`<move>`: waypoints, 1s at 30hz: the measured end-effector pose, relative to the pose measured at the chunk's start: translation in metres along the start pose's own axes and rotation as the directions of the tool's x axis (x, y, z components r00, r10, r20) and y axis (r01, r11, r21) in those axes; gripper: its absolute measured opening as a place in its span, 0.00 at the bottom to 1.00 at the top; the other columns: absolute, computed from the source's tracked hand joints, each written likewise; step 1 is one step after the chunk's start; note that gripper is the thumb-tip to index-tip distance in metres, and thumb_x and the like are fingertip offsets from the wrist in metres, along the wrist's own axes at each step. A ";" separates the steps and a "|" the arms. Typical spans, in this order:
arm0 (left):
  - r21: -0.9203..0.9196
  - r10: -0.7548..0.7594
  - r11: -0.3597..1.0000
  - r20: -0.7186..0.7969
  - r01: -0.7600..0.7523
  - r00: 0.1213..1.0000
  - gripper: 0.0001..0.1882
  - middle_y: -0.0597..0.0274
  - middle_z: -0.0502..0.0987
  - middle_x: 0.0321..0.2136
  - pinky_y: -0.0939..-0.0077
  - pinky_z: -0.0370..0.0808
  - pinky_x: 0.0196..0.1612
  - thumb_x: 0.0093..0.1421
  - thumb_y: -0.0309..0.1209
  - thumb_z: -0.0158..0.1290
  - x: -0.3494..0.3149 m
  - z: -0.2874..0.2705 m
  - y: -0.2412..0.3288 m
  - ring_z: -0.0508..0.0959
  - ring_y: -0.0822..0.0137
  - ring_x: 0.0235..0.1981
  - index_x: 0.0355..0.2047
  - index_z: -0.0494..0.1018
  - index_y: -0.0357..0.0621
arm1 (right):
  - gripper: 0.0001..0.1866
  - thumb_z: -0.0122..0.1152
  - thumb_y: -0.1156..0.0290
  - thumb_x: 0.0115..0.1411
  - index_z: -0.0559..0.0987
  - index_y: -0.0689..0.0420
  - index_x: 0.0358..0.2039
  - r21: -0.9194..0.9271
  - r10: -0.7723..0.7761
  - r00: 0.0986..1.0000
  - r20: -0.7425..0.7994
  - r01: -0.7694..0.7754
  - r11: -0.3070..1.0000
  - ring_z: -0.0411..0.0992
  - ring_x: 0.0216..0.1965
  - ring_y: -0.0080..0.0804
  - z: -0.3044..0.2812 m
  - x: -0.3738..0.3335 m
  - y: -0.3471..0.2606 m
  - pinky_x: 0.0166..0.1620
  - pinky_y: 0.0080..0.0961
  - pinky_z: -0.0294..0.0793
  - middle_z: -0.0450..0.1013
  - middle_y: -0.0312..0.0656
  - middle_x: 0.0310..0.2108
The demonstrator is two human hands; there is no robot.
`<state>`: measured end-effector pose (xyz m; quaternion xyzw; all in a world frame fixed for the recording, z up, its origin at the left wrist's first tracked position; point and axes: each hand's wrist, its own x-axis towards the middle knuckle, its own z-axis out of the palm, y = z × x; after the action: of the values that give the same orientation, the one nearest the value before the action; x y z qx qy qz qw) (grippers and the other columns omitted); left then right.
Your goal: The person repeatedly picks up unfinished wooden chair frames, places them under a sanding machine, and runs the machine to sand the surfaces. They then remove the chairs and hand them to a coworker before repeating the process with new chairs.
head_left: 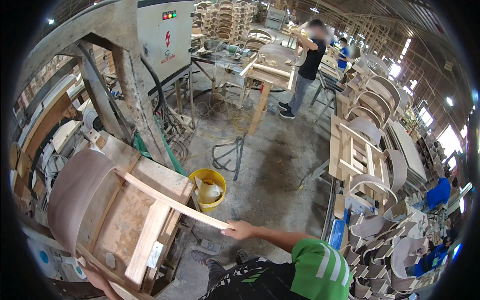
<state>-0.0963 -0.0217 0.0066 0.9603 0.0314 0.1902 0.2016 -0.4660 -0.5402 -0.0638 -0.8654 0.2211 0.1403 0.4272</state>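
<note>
A wooden chair frame rests on a wooden worktable [162, 175] at the lower left; its curved brown backrest [75, 200] faces left, and two long pale legs run from it toward me. My right hand [240, 229] is closed around the free end of the far leg [172, 201]. Low at the left edge, my left hand [97, 280] is closed on the near leg [122, 288] beside the backrest, its fingers partly hidden. Between the legs a thick pale wooden bar [145, 242] lies on the table, with a small whitish block [155, 254] next to it.
A yellow bucket [208, 206] holding a pale bag stands on the floor beyond the table. Behind rise a metal machine frame [135, 95] and a grey electrical cabinet [166, 45]. Chair frames [370, 135] line a bench at right. A person [305, 70] works at a far table.
</note>
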 end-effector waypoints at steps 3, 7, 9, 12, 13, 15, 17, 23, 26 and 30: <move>-0.091 0.319 0.930 -0.275 -0.355 0.907 0.32 0.43 0.81 0.41 0.58 0.79 0.45 0.74 0.48 0.47 -0.066 -0.007 -0.017 0.83 0.45 0.42 0.68 0.62 0.38 | 0.41 0.50 0.35 0.69 0.70 0.63 0.61 0.055 0.040 0.999 0.019 -0.041 0.998 0.77 0.51 0.61 0.000 -0.003 -0.001 0.54 0.47 0.74 0.78 0.62 0.48; 0.017 -0.348 0.937 0.026 0.348 0.937 0.32 0.36 0.82 0.47 0.53 0.82 0.47 0.71 0.52 0.53 -0.223 -0.042 0.019 0.83 0.41 0.45 0.59 0.73 0.32 | 0.42 0.49 0.33 0.68 0.69 0.61 0.64 0.040 0.076 0.997 -0.026 -0.075 0.996 0.75 0.55 0.62 0.004 -0.011 0.017 0.58 0.46 0.73 0.76 0.63 0.53; -0.140 -0.245 0.959 0.021 0.245 0.969 0.29 0.37 0.82 0.46 0.55 0.82 0.47 0.72 0.48 0.53 -0.295 -0.056 0.002 0.82 0.40 0.46 0.56 0.75 0.31 | 0.42 0.49 0.33 0.68 0.69 0.60 0.65 0.041 0.049 0.998 -0.032 -0.048 0.998 0.75 0.56 0.62 0.004 -0.009 0.015 0.58 0.46 0.73 0.76 0.62 0.53; -0.304 -0.538 0.732 0.291 0.609 0.791 0.31 0.39 0.81 0.43 0.56 0.81 0.42 0.71 0.52 0.51 -0.364 -0.054 0.012 0.82 0.43 0.41 0.57 0.73 0.32 | 0.41 0.50 0.34 0.68 0.71 0.59 0.63 0.030 0.036 0.996 -0.081 -0.033 0.999 0.76 0.53 0.61 0.007 -0.011 0.020 0.55 0.47 0.74 0.78 0.60 0.50; -0.346 -0.621 0.586 0.389 0.733 0.680 0.32 0.40 0.81 0.42 0.56 0.80 0.40 0.71 0.53 0.51 -0.377 -0.050 0.016 0.81 0.45 0.39 0.57 0.73 0.32 | 0.40 0.51 0.34 0.68 0.72 0.59 0.62 0.032 0.015 0.995 -0.103 -0.012 0.999 0.77 0.51 0.61 0.008 -0.011 0.020 0.54 0.47 0.75 0.79 0.60 0.48; -0.403 -0.698 0.268 0.545 0.875 0.465 0.34 0.41 0.80 0.40 0.57 0.79 0.37 0.71 0.55 0.50 -0.397 -0.045 0.017 0.81 0.47 0.36 0.57 0.72 0.33 | 0.38 0.51 0.35 0.68 0.73 0.58 0.60 0.036 0.024 0.995 -0.092 -0.020 0.999 0.78 0.50 0.60 0.007 -0.009 0.015 0.54 0.47 0.75 0.79 0.60 0.46; -0.433 -0.713 -0.020 0.638 0.901 0.290 0.35 0.43 0.79 0.38 0.57 0.79 0.33 0.71 0.57 0.49 -0.417 -0.049 0.011 0.81 0.49 0.33 0.58 0.71 0.33 | 0.36 0.52 0.36 0.68 0.75 0.57 0.59 0.026 0.061 0.998 -0.004 -0.061 0.998 0.77 0.52 0.58 0.005 -0.002 -0.001 0.55 0.47 0.74 0.79 0.60 0.47; -0.480 -0.753 0.100 0.536 0.871 0.382 0.41 0.52 0.73 0.21 0.65 0.72 0.19 0.66 0.68 0.48 -0.424 -0.050 0.014 0.75 0.61 0.18 0.48 0.73 0.33 | 0.25 0.60 0.46 0.69 0.81 0.59 0.44 0.021 -0.090 0.966 -0.244 0.098 0.995 0.81 0.36 0.50 0.013 0.009 -0.003 0.41 0.43 0.78 0.80 0.55 0.31; -0.509 -0.666 0.136 0.588 0.850 0.459 0.43 0.53 0.74 0.21 0.67 0.73 0.19 0.67 0.67 0.47 -0.402 -0.059 0.030 0.76 0.63 0.17 0.47 0.73 0.29 | 0.24 0.60 0.48 0.69 0.81 0.60 0.42 0.000 -0.191 0.938 -0.290 0.200 0.980 0.80 0.26 0.38 0.008 0.034 -0.004 0.33 0.36 0.77 0.80 0.48 0.26; -0.518 -0.648 0.185 0.574 0.835 0.500 0.43 0.54 0.75 0.20 0.67 0.74 0.20 0.68 0.65 0.47 -0.369 -0.061 0.051 0.77 0.63 0.17 0.49 0.74 0.27 | 0.23 0.61 0.49 0.69 0.81 0.61 0.41 0.052 -0.247 0.925 -0.289 0.272 0.961 0.77 0.21 0.29 -0.012 0.070 -0.010 0.27 0.29 0.75 0.78 0.43 0.25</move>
<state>-0.4622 -0.0960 -0.0516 0.6544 0.3901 -0.0492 0.6459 -0.4002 -0.5621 -0.0799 -0.8776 0.1688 -0.0513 0.4457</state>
